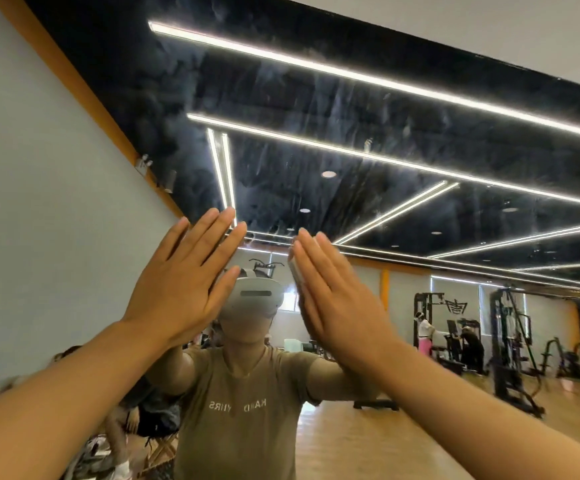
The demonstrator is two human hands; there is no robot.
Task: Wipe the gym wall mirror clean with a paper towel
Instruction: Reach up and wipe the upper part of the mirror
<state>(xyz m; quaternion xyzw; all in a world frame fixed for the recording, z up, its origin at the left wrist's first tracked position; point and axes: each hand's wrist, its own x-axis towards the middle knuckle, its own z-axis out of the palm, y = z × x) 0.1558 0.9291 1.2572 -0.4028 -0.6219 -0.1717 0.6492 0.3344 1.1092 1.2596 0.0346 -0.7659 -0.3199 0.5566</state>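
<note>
The gym wall mirror [350, 133] fills most of the view, and its upper part shows pale smears and streaks over the reflected dark ceiling. My left hand [181, 278] is raised flat in front of the glass, fingers straight, holding nothing. My right hand [333, 296] is raised flat beside it, fingers straight and close together, with its own reflection showing at the fingertips. I cannot tell whether either palm touches the glass. No paper towel is visible. My reflection in an olive T-shirt stands between the two arms.
In the mirror I see weight machines [510, 344] and a person in pink at the right, a wooden floor [368, 445], and seated people [143, 410] at the lower left. A grey wall [39, 202] with an orange stripe runs along the left.
</note>
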